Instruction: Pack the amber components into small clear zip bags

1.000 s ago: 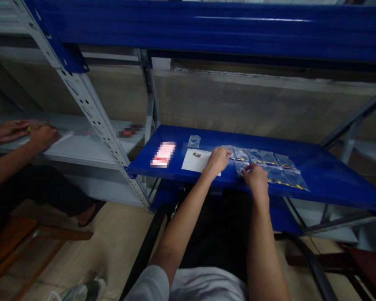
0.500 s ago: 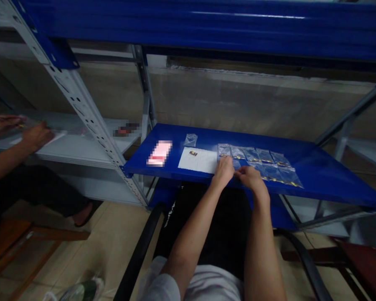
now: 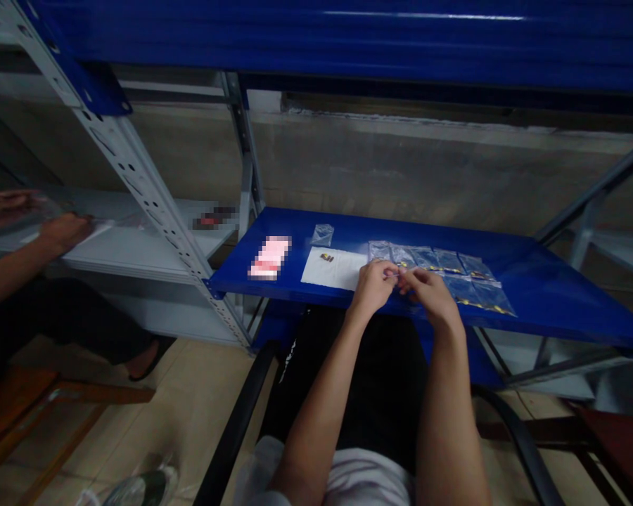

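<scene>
My left hand (image 3: 374, 287) and my right hand (image 3: 428, 292) meet over the front edge of the blue shelf (image 3: 553, 302), fingers pinched together. Between the fingertips is a small clear plastic bag with a pinkish strip along its edge, mostly covered by the fingers. To the right and behind lie two rows of small clear bags (image 3: 461, 288), with yellowish and dark little pieces along their bottoms. A white sheet (image 3: 337, 274) sits left of my left hand, and a few small dark-and-yellow pieces (image 3: 326, 258) rest on it. Behind the sheet lies another clear bag (image 3: 323, 234).
A pixelated pink-and-white item (image 3: 270, 257) lies at the shelf's left end. A grey upright post (image 3: 148, 197) separates this shelf from a grey one, where another person's hands (image 3: 66, 230) handle clear plastic. A blue beam (image 3: 348, 42) crosses overhead. Black chair armrests flank me.
My hands have come closer together, with fingertips now meeting at the bag's pinkish edge. My right hand has turned and shifted slightly. The bags and sheet on the shelf stay put.
</scene>
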A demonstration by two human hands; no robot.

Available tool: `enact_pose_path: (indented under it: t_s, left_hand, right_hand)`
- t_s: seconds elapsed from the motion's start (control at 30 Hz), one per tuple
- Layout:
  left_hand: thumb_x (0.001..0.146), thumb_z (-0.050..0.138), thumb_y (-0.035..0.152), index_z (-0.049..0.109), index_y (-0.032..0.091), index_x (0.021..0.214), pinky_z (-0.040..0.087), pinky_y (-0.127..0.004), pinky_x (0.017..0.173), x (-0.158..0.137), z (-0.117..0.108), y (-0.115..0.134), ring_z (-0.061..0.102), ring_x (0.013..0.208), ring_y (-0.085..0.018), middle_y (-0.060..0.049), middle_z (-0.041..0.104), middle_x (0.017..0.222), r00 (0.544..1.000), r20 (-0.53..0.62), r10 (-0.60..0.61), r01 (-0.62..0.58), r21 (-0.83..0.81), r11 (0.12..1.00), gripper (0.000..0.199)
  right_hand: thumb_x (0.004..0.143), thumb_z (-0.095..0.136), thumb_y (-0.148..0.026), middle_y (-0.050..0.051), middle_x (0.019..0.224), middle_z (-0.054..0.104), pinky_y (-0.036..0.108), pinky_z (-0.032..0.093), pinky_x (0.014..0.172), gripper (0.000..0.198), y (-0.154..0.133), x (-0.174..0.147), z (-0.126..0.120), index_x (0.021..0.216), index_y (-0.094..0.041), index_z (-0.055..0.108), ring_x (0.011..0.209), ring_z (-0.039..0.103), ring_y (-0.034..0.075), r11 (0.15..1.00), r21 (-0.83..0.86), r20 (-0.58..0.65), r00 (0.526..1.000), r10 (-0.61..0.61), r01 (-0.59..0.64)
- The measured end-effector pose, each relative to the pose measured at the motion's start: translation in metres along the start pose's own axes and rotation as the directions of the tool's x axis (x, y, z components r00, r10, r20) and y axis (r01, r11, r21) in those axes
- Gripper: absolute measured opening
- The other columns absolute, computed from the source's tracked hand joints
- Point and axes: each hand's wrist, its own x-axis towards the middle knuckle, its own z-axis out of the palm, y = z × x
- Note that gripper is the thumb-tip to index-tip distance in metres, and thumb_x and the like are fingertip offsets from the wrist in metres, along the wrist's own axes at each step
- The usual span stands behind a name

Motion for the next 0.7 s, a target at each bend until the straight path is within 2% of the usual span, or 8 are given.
enact_pose_path:
  t_s: [0.13, 0.27, 0.4, 0.57, 0.7]
  left_hand:
    - [0.086, 0.073, 0.009, 0.074, 0.015, 0.102, 0.062, -0.026, 0.087, -0.006, -0.009, 0.007, 0.074, 0.098, -0.017, -0.008, 0.078, 0.110, 1.000, -0.006, 0.029, -0.029, -0.128, 0.991, 0.017]
    - [0.091, 0.072, 0.015, 0.074, 0.016, 0.113, 0.062, -0.027, 0.087, -0.011, -0.020, 0.016, 0.074, 0.100, -0.019, -0.010, 0.078, 0.111, 0.998, 0.003, 0.060, -0.059, -0.047, 0.997, 0.022]
    - [0.095, 0.066, 0.017, 0.078, 0.018, 0.109, 0.061, -0.029, 0.092, -0.012, -0.030, 0.021, 0.075, 0.099, -0.019, -0.008, 0.080, 0.107, 0.995, 0.010, 0.104, -0.104, 0.063, 0.993, 0.018]
    - [0.099, 0.063, 0.023, 0.079, 0.022, 0.107, 0.059, -0.030, 0.097, -0.018, -0.039, 0.028, 0.076, 0.100, -0.020, -0.006, 0.082, 0.108, 0.994, -0.020, 0.109, -0.106, 0.114, 0.988, 0.017]
    - [0.099, 0.061, 0.018, 0.074, 0.022, 0.109, 0.059, -0.029, 0.097, -0.023, -0.041, 0.031, 0.076, 0.104, -0.020, -0.005, 0.081, 0.110, 0.992, -0.047, 0.117, -0.113, 0.092, 0.989, 0.017]
  right_hand:
    - [0.072, 0.076, -0.076, 0.004, 0.065, 0.067, 0.025, 0.038, 0.051, 0.059, -0.007, -0.004, 0.000, 0.080, -0.019, 0.068, 0.060, 0.059, 0.017, 0.996, 0.025, 0.003, 0.997, -0.083, 0.083]
    - [0.077, 0.072, -0.076, 0.005, 0.069, 0.068, 0.027, 0.041, 0.055, 0.059, -0.017, -0.005, -0.001, 0.080, -0.018, 0.069, 0.064, 0.060, 0.018, 0.984, -0.060, 0.066, 0.984, -0.166, 0.170]
    - [0.077, 0.073, -0.074, 0.005, 0.069, 0.069, 0.030, 0.046, 0.061, 0.056, -0.029, -0.006, 0.002, 0.081, -0.018, 0.071, 0.064, 0.061, 0.019, 0.970, -0.129, 0.108, 0.975, -0.195, 0.208]
    - [0.080, 0.070, -0.074, 0.006, 0.068, 0.069, 0.031, 0.046, 0.062, 0.056, -0.033, -0.010, 0.012, 0.081, -0.018, 0.071, 0.062, 0.061, 0.019, 0.968, -0.106, 0.058, 0.973, -0.222, 0.227]
    - [0.081, 0.070, -0.074, 0.006, 0.069, 0.069, 0.029, 0.044, 0.058, 0.055, -0.035, -0.008, 0.021, 0.079, -0.019, 0.069, 0.063, 0.060, 0.019, 0.968, -0.115, 0.023, 0.975, -0.220, 0.221]
